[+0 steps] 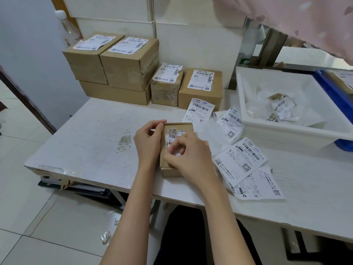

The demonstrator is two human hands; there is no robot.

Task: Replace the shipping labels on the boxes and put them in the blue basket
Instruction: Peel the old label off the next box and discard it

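A small brown cardboard box [170, 169] lies on the white table [91, 142] in front of me. On its top is a partly torn shipping label [174, 135]. My left hand [148, 139] grips the box's far left corner, fingers curled over the edge. My right hand [189, 155] rests on the box top and pinches the label's lower part between thumb and fingers. Several loose fresh labels [240, 159] lie on the table to the right. The blue basket [333, 88] shows only as a blue rim at the far right, behind a white tub.
Several labelled cardboard boxes [129, 62] are stacked at the back of the table. A white tub [286, 134] with crumpled old labels and backing paper stands at the right. Pink patterned cloth [305, 20] hangs over the top right. The table's front edge is near my body.
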